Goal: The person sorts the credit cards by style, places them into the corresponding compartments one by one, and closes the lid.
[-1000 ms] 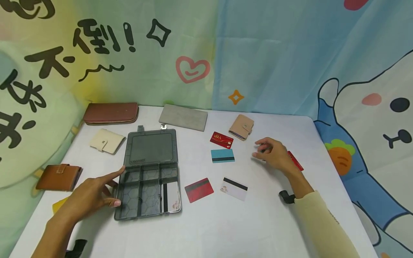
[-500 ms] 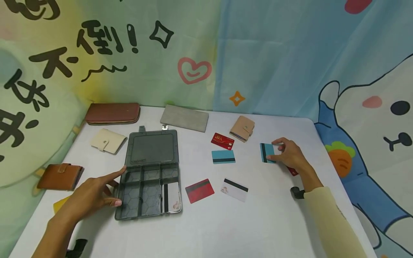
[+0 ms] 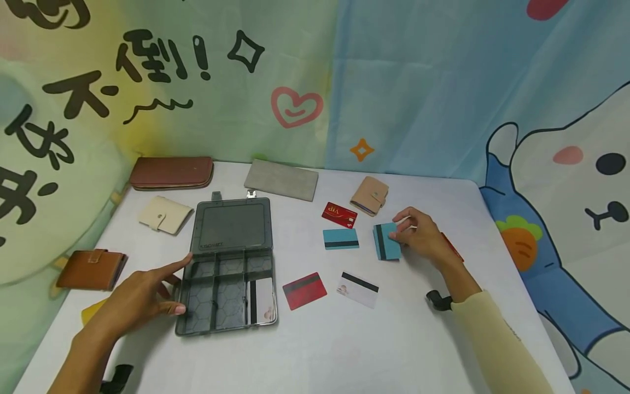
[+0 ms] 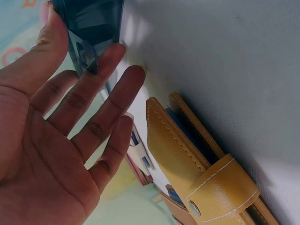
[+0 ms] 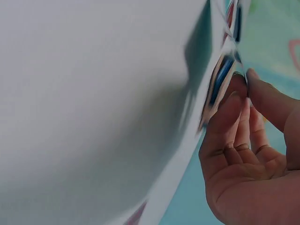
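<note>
My left hand (image 3: pixel 140 298) rests against the left side of a grey translucent compartment box (image 3: pixel 231 221), which lies with its lid folded back. In the left wrist view its fingers (image 4: pixel 89 124) are extended beside the box (image 4: pixel 89 23), gripping nothing. A white card (image 3: pixel 263 301) with a black stripe sits in the box's front right compartment. My right hand (image 3: pixel 418 235) pinches a blue card (image 3: pixel 389 243) with a dark stripe between thumb and fingers, just above the table. In the right wrist view that card (image 5: pixel 244 70) shows nearly edge-on.
Another blue card (image 3: pixel 340 239), a red VIP card (image 3: pixel 339 215), a red striped card (image 3: pixel 304 291) and a white one (image 3: pixel 358 289) lie between box and right hand. A beige wallet (image 3: pixel 370 195), grey wallet (image 3: pixel 280 180) and several others, including a yellow one (image 4: pixel 201 178), surround them.
My right hand has taken hold of the blue card, first shifting right, then bringing it left toward the other blue card. The left hand and the box have stayed in place.
</note>
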`<state>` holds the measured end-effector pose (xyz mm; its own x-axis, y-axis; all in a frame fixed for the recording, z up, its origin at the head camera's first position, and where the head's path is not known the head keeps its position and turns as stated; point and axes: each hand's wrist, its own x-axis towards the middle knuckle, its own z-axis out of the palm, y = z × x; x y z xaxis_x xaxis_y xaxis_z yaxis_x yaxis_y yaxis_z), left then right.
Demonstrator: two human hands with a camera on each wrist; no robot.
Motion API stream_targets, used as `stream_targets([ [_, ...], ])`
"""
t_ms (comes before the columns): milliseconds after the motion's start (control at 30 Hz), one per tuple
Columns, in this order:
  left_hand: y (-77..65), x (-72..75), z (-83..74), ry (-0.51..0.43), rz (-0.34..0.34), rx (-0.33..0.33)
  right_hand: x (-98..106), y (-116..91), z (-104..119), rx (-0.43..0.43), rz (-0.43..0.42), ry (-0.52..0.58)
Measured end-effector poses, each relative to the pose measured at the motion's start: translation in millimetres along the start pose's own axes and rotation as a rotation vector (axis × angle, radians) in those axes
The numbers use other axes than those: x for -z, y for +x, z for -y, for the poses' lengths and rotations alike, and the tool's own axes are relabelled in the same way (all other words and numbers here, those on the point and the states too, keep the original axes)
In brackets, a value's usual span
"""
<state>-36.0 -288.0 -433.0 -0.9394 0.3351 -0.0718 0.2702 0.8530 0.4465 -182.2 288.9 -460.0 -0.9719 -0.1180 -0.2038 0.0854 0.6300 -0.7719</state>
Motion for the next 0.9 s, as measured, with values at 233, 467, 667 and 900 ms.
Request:
stream_targets([
  [233,0.5,-1.0,0.0,0.011,-0.001,-0.006,-47,-17,41,0.058,0.134,0.186],
  [467,1.5,-1.5,-0.2,-0.006,-0.002,-0.014,-104,-33,81,0.114,0.316,0.384],
  [667,1.5,-0.3,-0.5,0.001,-0.005,-0.021,-154,-43,122,0.146,0.414,0.432],
  [900,0.2,1.2,-1.8,-0.003,0.008,-0.004,-203,-47,160,0.192,0.532,0.504],
])
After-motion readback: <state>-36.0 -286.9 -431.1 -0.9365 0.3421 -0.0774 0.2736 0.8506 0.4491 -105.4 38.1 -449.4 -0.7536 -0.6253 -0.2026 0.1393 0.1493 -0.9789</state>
